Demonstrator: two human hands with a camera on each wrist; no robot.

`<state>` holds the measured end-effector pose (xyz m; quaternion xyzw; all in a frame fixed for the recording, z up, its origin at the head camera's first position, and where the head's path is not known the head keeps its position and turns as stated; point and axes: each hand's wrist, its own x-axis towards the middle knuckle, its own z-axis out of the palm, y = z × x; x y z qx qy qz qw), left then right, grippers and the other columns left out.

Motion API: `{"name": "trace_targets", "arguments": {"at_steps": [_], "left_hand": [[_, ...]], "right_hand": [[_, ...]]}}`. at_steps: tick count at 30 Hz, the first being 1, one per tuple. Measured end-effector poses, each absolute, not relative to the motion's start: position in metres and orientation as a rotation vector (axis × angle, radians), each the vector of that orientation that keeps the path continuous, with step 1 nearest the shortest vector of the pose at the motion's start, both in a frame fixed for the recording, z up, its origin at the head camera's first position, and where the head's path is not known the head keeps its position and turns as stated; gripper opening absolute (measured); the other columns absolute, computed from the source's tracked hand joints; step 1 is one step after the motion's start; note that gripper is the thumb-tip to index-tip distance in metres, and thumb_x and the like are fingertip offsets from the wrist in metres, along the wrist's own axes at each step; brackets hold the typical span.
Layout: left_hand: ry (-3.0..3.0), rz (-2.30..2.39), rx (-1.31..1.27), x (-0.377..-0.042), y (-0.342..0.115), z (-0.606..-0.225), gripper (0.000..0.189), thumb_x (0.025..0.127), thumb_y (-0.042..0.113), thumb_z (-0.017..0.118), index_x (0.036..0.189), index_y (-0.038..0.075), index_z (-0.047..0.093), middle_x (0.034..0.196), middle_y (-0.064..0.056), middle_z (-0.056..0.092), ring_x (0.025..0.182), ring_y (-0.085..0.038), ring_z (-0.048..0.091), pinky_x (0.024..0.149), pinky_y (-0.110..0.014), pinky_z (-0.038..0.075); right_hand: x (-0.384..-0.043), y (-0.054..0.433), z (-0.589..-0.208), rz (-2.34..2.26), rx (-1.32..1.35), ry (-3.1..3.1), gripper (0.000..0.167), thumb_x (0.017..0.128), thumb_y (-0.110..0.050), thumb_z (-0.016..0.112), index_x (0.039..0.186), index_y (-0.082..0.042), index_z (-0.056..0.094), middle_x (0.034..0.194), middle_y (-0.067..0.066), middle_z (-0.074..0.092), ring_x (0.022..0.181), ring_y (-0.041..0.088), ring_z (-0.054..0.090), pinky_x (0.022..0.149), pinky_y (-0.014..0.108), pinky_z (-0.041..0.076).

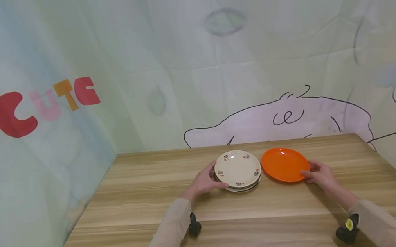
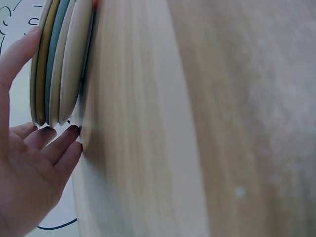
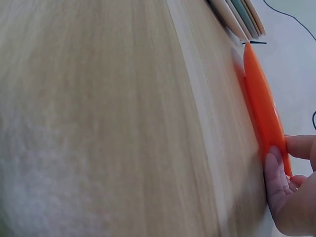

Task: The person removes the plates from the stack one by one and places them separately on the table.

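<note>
Pinching the right edge of the orange plate (image 1: 283,165), the right hand (image 1: 324,176) has thumb and fingers clamped on its rim. The left hand (image 1: 202,181) holds the stack of plates (image 1: 237,169) at its left side, thumb and fingers curved around the edge. This stack stands just beside the orange plate, to its left; the top plate is cream with small drawings. Both are near the far edge of the wooden table (image 1: 122,224), before a printed cloth (image 1: 162,44).
</note>
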<state>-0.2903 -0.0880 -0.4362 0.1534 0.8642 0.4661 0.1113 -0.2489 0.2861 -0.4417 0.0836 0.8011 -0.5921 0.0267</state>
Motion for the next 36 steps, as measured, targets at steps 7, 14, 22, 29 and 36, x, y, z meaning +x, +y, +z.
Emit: {"name": "trace_targets", "arguments": {"at_steps": [7,14,22,29,36], "left_hand": [[2.538,1.360,0.444,-0.2901,-0.0879,-0.4359,0.103,0.066,0.031,0.081,0.145,0.008,0.018,0.143,-0.013,0.034,0.129,-0.025,0.035,0.109,-0.038,0.026],[2.537,1.358,0.446,-0.2906,-0.0883,-0.4375,0.103,0.066,0.031,0.081,0.145,0.008,0.018,0.143,-0.013,0.034,0.129,-0.025,0.035,0.108,-0.038,0.027],[2.533,1.375,0.452,-0.2908,-0.0884,-0.4373,0.103,0.066,0.033,0.080,0.145,0.007,0.018,0.143,-0.014,0.034,0.129,-0.025,0.035,0.108,-0.039,0.027],[2.565,1.358,0.484,-0.2892,-0.0884,-0.4360,0.105,0.065,0.040,0.080,0.144,0.005,0.020,0.140,-0.018,0.037,0.127,-0.029,0.037,0.107,-0.042,0.028],[2.547,1.369,0.437,-0.2904,-0.0883,-0.4369,0.103,0.066,0.034,0.080,0.145,0.008,0.019,0.142,-0.013,0.035,0.129,-0.025,0.035,0.109,-0.038,0.026]], "right_hand": [[-0.2479,0.2871,-0.4425,-1.804,0.249,2.498,0.070,0.087,-0.010,0.059,0.136,0.017,0.017,0.126,0.038,0.031,0.071,-0.003,0.054,0.069,0.019,0.054],[-0.2483,0.2872,-0.4447,-1.819,0.255,2.495,0.070,0.087,-0.009,0.060,0.136,0.017,0.017,0.123,0.037,0.033,0.068,-0.004,0.054,0.067,0.017,0.054],[-0.2474,0.2865,-0.4439,-1.801,0.267,2.507,0.070,0.087,-0.009,0.060,0.136,0.016,0.017,0.121,0.036,0.035,0.068,-0.003,0.054,0.067,0.017,0.054],[-0.2471,0.2867,-0.4433,-1.808,0.263,2.508,0.073,0.086,-0.011,0.061,0.136,0.016,0.016,0.121,0.035,0.035,0.068,-0.004,0.054,0.068,0.017,0.054],[-0.2486,0.2880,-0.4365,-1.804,0.260,2.584,0.072,0.087,-0.020,0.060,0.136,0.016,0.020,0.124,0.035,0.034,0.059,0.002,0.058,0.061,0.019,0.054]]}}
